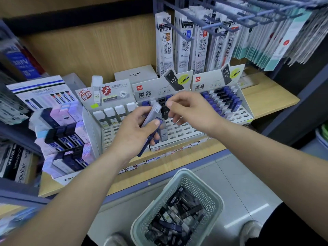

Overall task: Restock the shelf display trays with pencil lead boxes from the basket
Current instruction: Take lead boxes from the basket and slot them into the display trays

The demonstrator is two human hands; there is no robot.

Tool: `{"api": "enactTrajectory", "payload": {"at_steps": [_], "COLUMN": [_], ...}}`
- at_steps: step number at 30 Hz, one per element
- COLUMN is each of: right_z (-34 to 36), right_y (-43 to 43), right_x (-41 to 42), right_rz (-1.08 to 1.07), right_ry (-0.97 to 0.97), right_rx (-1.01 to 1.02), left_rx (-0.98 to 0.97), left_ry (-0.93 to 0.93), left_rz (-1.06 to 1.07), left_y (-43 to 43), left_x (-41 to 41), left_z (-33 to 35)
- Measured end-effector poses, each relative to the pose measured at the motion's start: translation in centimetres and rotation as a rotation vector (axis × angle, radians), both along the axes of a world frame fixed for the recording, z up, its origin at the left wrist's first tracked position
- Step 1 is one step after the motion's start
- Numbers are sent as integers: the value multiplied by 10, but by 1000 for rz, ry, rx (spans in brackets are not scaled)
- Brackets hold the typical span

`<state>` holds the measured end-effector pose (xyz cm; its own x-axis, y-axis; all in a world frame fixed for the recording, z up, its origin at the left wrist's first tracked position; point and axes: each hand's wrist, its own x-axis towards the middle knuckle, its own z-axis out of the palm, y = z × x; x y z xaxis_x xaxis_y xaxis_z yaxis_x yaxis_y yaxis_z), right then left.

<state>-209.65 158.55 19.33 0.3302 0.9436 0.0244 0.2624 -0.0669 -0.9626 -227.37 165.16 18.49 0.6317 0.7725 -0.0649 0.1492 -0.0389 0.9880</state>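
Note:
My left hand (136,132) grips a bundle of several slim pencil lead boxes (153,119), blue and grey, in front of the middle display tray (184,132). My right hand (186,107) hovers over that tray's back rows, and its fingertips pinch a black lead box (164,111) standing in a slot. A second tray (236,110) to the right holds rows of blue and black boxes. The pale green basket (211,196) on the floor below holds several dark lead boxes (175,217).
A tray of white-capped lead tubes (113,114) stands left of the middle tray, and a stepped display of pastel and dark boxes (63,137) farther left. Refill packs hang on hooks (195,38) above. The wooden shelf edge (177,157) carries price tags.

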Motion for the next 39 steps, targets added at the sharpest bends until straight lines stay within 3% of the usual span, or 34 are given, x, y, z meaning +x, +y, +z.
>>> {"api": "enactTrajectory", "payload": {"at_steps": [3, 8, 16, 24, 28, 32, 36, 39], "right_z": [7, 6, 6, 2, 7, 12, 6, 2], "right_y": [-1, 2, 2, -1, -3, -8, -6, -1], "right_x": [-14, -23, -4, 9, 17, 29, 38, 37], "right_rz": [-2, -75, -88, -34, -159, -298, -314, -299], "right_ry": [32, -78, 249, 273, 291, 129, -135, -226], "right_rx": [-16, -65, -28, 57, 154, 217, 185, 192], "left_rx": [13, 62, 62, 31, 17, -23, -13, 9], "left_ry": [15, 94, 124, 122, 127, 119, 116, 110], "left_rz": [-38, -94, -71, -52, -3, 29, 23, 21], "left_y": [-7, -11, -6, -5, -2, 8, 17, 20], "left_x": [2, 5, 4, 6, 3, -5, -18, -28], "left_z": [-1, -6, -7, -7, -6, -5, -7, -6]}}
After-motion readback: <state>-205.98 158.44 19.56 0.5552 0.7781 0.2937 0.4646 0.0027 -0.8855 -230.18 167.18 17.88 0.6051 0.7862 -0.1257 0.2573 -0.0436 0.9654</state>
